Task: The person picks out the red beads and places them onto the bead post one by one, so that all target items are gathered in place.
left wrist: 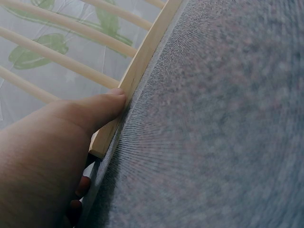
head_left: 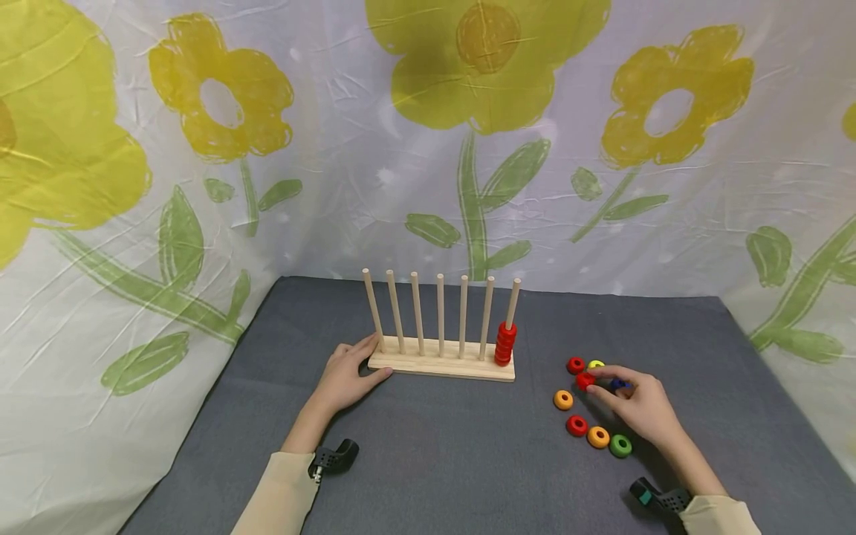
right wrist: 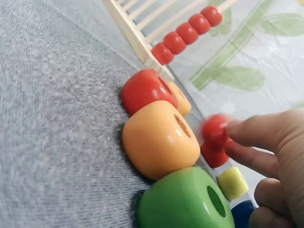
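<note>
Right hand (head_left: 640, 406): pinch grip clamped on red bead (head_left: 584, 382), amid loose beads (head_left: 598, 445) right of peg rack (head_left: 441, 365); left hand (head_left: 344, 377): clamped on rack's left end; red stack (head_left: 504, 345) on rightmost peg (head_left: 513, 303)

Soft, fairly even light; faint shadow under the right hand (head_left: 642, 407), toward the right edge of the table (head_left: 461, 453). Right wrist view: pinched red bead (right wrist: 213, 130) blurred.
</note>
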Demonstrator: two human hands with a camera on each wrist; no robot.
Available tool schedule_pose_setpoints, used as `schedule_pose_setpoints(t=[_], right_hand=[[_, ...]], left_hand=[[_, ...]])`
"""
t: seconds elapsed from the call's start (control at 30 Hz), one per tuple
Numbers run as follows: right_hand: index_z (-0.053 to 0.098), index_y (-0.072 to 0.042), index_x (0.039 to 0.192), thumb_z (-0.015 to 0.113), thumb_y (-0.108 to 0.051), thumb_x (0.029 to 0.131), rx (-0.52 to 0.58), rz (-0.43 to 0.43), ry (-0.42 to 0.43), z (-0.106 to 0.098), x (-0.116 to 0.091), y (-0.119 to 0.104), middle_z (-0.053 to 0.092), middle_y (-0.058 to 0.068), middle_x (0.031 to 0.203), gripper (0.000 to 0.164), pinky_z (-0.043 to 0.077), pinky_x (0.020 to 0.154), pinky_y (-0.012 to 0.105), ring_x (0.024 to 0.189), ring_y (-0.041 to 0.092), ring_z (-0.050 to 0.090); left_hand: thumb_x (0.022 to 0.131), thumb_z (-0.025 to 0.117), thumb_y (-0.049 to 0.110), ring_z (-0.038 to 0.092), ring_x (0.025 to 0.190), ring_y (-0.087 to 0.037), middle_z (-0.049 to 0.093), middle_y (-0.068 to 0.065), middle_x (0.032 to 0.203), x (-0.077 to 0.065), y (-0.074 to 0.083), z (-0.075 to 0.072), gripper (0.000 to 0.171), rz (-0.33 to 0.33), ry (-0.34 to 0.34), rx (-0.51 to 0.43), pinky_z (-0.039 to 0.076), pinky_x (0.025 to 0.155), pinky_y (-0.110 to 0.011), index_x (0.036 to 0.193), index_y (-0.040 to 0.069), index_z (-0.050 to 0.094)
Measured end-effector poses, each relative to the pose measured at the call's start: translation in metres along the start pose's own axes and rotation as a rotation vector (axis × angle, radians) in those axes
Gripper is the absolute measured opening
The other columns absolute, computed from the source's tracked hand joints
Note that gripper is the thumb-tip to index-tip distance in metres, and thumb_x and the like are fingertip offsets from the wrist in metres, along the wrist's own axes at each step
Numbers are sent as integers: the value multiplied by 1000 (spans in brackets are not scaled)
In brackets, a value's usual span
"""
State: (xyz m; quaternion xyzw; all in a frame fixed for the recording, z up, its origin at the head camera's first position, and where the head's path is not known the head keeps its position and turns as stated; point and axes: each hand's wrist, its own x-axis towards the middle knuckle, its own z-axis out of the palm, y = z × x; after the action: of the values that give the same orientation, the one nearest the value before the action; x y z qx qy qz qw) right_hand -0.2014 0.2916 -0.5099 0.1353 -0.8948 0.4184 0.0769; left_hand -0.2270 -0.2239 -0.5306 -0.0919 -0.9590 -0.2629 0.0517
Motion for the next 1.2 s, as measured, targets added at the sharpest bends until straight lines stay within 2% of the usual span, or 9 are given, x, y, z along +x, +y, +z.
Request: schedule_pose_setpoints(t=[0.07,0.13,0.43,0.7,0.97,1.2], right_hand=[[76,-15,111,81,-24,91,0,-17,13,0,1,0,69,-1,80,23,26,38,28,43,4,22],[76,-16,110,81,-23,91,3,-26,10,2,1,0,73,3,102,21,27,38,28,42,3,22],[76,-18,114,83,-29,88,21,-20,-84,6,5,1,72,3,105,29,28,37,27,40,2,23],[75,-19,118,86,-33,85,50,20,-155,7,9,3,70,4,107,38,29,40,27,42,4,22],[77,-18,115,79,-38,91,36,4,-138,12,15,0,71,1,105,32,28,40,27,40,5,26],[77,-18,110,83,-33,88,-9,21,-134,9,11,0,69,-1,92,28,28,40,27,42,7,24]], left_hand=[[93,69,57,47,108,-29,41,-10,157,0,0,0,85,1,2,-3,39,91,-52,157,10,41],[93,69,57,47,109,-29,42,-11,157,0,0,-1,85,2,4,-10,39,92,-53,157,9,41],[93,68,57,47,110,-30,42,-10,157,-1,-1,-3,84,9,12,-18,39,92,-54,157,10,41],[93,67,58,47,110,-30,42,-11,157,0,1,-3,84,8,8,-12,39,92,-54,157,10,41],[93,69,56,47,109,-30,42,-10,157,-1,0,-2,83,12,14,-13,39,92,-54,157,10,41],[93,69,56,47,108,-29,41,-10,158,-1,-1,-1,84,9,4,-11,39,92,-52,157,11,41]])
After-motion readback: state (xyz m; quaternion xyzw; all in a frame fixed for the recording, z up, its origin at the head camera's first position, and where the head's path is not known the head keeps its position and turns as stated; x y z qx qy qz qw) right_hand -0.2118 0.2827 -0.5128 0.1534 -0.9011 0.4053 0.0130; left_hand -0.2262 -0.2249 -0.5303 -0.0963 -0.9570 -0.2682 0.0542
